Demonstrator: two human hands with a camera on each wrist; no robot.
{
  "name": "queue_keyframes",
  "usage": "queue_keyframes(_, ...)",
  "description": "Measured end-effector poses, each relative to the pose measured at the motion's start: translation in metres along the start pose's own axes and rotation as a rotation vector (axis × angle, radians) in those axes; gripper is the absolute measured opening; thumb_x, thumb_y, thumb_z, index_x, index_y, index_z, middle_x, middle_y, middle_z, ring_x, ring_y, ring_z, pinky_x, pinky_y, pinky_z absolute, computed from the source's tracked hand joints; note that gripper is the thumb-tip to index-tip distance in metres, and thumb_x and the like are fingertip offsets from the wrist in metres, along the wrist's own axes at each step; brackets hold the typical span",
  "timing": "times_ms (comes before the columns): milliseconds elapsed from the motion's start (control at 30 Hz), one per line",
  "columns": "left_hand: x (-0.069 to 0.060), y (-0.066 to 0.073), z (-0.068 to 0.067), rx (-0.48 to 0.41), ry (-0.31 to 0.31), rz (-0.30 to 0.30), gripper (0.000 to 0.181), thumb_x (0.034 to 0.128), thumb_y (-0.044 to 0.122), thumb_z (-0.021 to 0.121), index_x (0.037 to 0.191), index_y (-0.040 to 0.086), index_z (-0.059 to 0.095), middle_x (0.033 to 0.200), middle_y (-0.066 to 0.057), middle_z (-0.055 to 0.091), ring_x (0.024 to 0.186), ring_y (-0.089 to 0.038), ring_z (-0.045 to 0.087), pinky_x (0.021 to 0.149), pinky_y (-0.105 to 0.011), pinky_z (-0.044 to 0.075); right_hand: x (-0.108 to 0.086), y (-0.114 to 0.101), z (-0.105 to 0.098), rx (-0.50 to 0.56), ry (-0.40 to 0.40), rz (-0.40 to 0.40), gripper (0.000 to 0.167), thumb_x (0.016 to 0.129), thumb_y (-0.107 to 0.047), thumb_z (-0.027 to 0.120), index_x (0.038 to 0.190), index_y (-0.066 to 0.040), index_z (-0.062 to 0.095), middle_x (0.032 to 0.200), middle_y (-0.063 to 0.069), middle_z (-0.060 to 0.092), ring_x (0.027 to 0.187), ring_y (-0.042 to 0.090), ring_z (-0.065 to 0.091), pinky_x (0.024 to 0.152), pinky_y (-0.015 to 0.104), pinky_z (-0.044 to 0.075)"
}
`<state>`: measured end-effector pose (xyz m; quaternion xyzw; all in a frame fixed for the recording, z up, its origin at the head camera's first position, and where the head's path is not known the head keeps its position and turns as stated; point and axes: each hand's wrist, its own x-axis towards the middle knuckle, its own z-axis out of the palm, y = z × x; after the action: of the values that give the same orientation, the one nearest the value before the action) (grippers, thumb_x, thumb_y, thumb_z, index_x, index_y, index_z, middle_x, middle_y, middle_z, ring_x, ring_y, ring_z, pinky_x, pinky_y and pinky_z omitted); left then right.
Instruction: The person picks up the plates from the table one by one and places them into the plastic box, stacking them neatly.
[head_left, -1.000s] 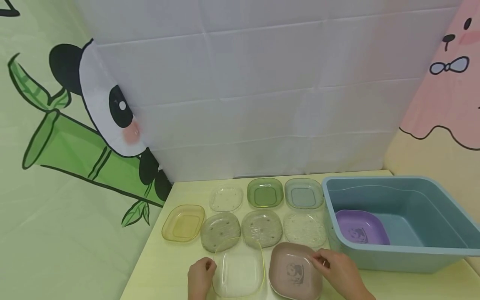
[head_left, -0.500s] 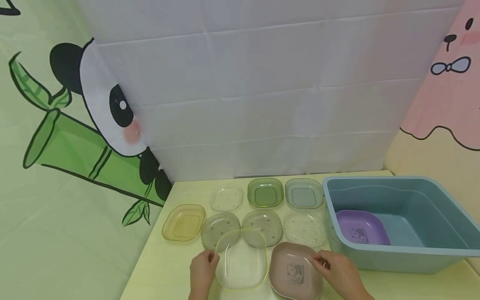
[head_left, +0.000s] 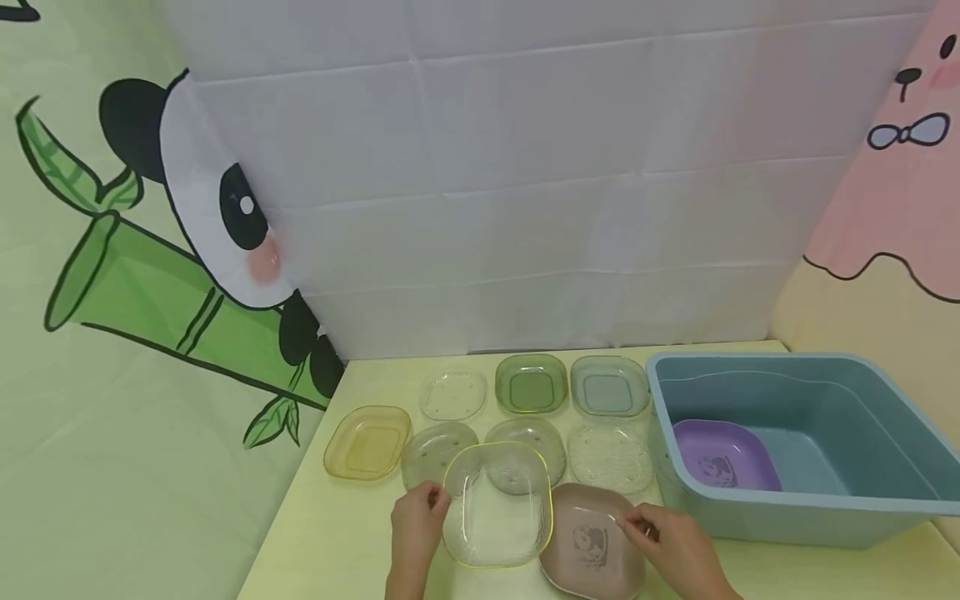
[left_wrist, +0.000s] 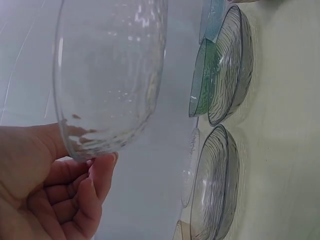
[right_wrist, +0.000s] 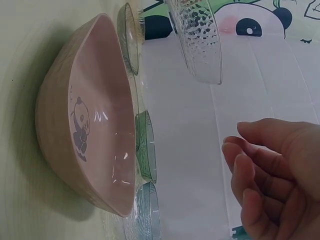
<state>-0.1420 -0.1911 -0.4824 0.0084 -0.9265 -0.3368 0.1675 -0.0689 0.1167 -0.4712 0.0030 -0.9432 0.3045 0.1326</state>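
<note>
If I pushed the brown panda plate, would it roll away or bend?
The brown plate would probably slide, not roll: it's squarish and sits low on the table. It's likely stiff, since its sides stand up without sagging. Its shiny inside might feel slippery.

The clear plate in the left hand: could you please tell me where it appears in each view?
Head: lower middle, the clear plate pinched at its left edge by the left hand.
Left wrist: upper left, the clear plate cut off by the top edge.
Right wrist: top, just right of centre, the clear plate, also cut off.
Shared landmark: the green plate, visible in all three.
</note>
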Motion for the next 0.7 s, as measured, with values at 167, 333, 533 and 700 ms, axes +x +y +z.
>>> queue_keyframes(167,0.000,0.006,0.006,-0.012,0.002,0.005,0.011,0.0720,0.003,0.059,0.064,0.010,0.060,0.057,0.002,0.057,0.052,-0.006,0.046,0.051,-0.023,0.039,0.000,0.000,0.001,-0.004,-0.022,0.025,0.015,0.075,-0.014,0.073,0.068,-0.024,0.063,0.061,-0.017,0.054,0.056,-0.006,0.042,0.055,0.018,0.040)
queue_keyframes(333,-0.001,0.014,0.014,-0.019,-0.001,0.038,0.013,0.0709,0.002,0.059,0.061,0.011,0.058,0.055,0.005,0.053,0.052,-0.004,0.042,0.050,-0.021,0.037,-0.001,0.001,0.003,0.005,0.022,-0.001,0.016,0.074,-0.014,0.074,0.068,-0.025,0.063,0.061,-0.019,0.053,0.055,-0.007,0.041,0.053,0.018,0.039)
queue_keyframes(533,-0.002,0.024,0.020,-0.017,-0.005,0.103,0.016,0.0690,0.001,0.059,0.058,0.012,0.055,0.053,0.007,0.047,0.051,-0.004,0.038,0.050,-0.021,0.034,-0.001,0.002,0.008,0.011,0.119,-0.081,0.021,0.071,-0.016,0.076,0.064,-0.027,0.060,0.057,-0.022,0.046,0.053,-0.009,0.035,0.050,0.018,0.034)
queue_keyframes(700,-0.003,0.029,0.022,-0.022,0.001,0.120,0.017,0.0683,0.002,0.060,0.057,0.012,0.054,0.052,0.007,0.046,0.050,-0.003,0.036,0.049,-0.021,0.033,0.003,-0.003,0.013,0.009,0.089,-0.062,0.019,0.076,-0.022,0.072,0.064,-0.026,0.058,0.055,-0.021,0.041,0.052,-0.006,0.032,0.050,0.017,0.032)
